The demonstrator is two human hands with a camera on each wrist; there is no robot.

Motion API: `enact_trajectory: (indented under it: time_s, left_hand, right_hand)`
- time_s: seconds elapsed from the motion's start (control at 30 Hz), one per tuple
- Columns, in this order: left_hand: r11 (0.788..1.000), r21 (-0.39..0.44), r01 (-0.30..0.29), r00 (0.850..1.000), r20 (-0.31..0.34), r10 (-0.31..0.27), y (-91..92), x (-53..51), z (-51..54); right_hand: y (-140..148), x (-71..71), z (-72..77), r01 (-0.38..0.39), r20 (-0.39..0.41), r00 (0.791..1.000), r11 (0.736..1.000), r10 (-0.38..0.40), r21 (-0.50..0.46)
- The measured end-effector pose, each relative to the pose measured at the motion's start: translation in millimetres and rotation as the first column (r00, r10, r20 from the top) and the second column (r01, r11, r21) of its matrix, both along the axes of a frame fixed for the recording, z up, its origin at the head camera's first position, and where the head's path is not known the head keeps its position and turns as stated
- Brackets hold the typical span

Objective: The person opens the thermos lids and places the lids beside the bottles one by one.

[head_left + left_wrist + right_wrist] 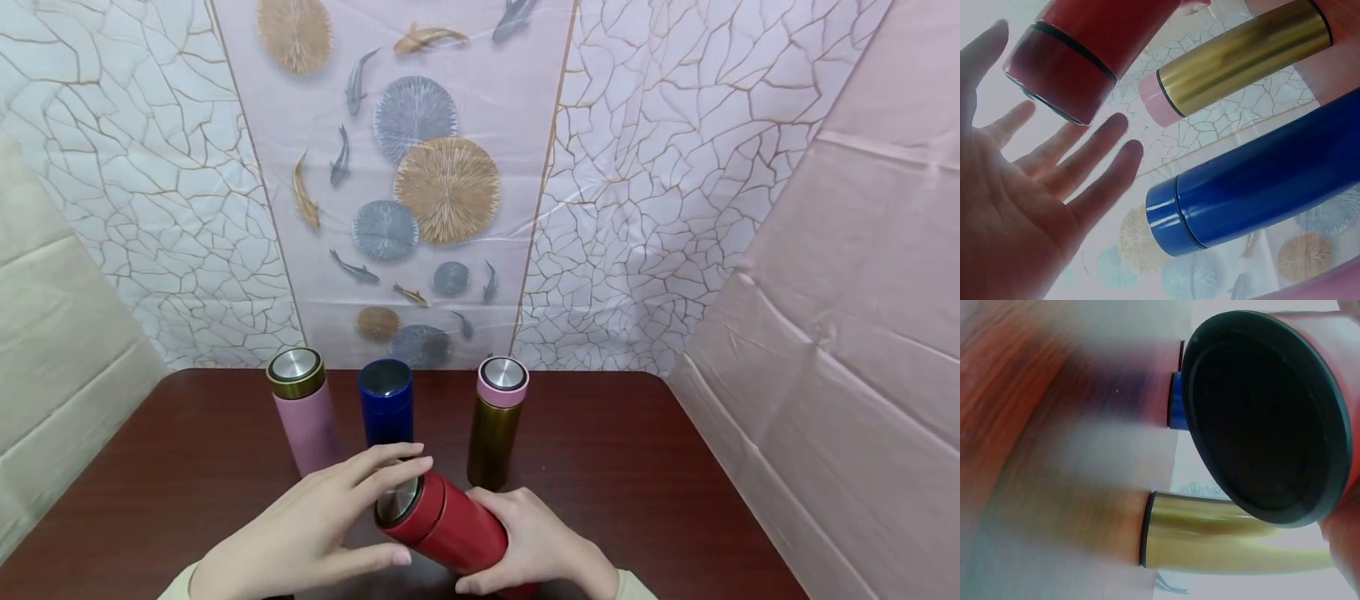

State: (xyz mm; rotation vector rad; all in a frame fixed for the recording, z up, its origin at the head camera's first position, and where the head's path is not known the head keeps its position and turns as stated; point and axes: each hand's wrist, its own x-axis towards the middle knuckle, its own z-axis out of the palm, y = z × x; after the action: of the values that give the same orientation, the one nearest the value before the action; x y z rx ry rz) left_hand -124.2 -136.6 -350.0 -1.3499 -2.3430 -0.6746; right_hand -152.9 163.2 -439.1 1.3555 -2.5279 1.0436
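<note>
A red thermos flask (467,527) with a silver-topped lid is tilted, its lid end up and to the left. My right hand (538,533) grips its lower body, and the right wrist view shows its black base (1266,419) lifted off the table. Around the lid end, my left hand (315,517) is spread with fingers extended. In the left wrist view a gap shows between the palm and the red lid (1054,78); whether a fingertip touches it I cannot tell. Behind the hands stand a blue flask (386,408) and a gold flask with a pink lid (495,433).
A pink flask with a gold lid (306,417) stands at the back left of the dark red wooden table (615,467). Patterned cloth (637,208) hangs behind the table. Pale fabric walls (847,333) flank both sides.
</note>
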Motion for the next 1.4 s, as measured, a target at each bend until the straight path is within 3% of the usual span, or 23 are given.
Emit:
enact_trajectory:
  time_s: [0.13,0.23,0.33,0.5,0.73,0.83,1.4]
  left_hand:
    - [0.995,0.004,0.098,0.992,0.077,-0.098,1.2,2.1,3.7]
    - [0.988,-0.006,0.156,0.984,0.092,-0.155,-0.4,0.4,4.5]
    - [0.983,-0.026,0.181,0.979,0.103,-0.177,-3.2,-1.0,4.1]
    - [0.98,-0.038,0.194,0.979,0.062,-0.192,-6.7,-4.0,2.3]
    - [0.982,-0.062,0.179,0.982,-0.046,-0.182,-8.2,-10.1,2.6]
    - [0.984,-0.064,0.168,0.984,-0.054,-0.172,-9.2,-10.8,2.7]
    - [0.999,-0.042,0.025,0.977,-0.209,-0.034,-6.6,-15.1,1.7]
  right_hand:
    - [0.6,1.7,0.0,-0.017,-0.002,1.0,1.0,0.017,0.009]
    - [0.2,1.5,-0.4,-0.025,-0.006,1.0,1.0,0.025,0.014]
    - [0.0,0.9,-0.9,-0.034,0.005,0.999,0.999,0.034,0.017]
    - [-0.4,0.1,-1.7,-0.044,0.025,0.999,0.999,0.044,0.024]
    - [-1.1,-1.8,-2.8,-0.039,0.019,0.999,0.999,0.039,0.03]
    - [-1.7,-2.3,-3.1,-0.04,0.005,0.999,0.998,0.04,0.045]
    - [-2.9,-0.8,-0.4,-0.018,-0.057,0.998,0.997,0.022,0.074]
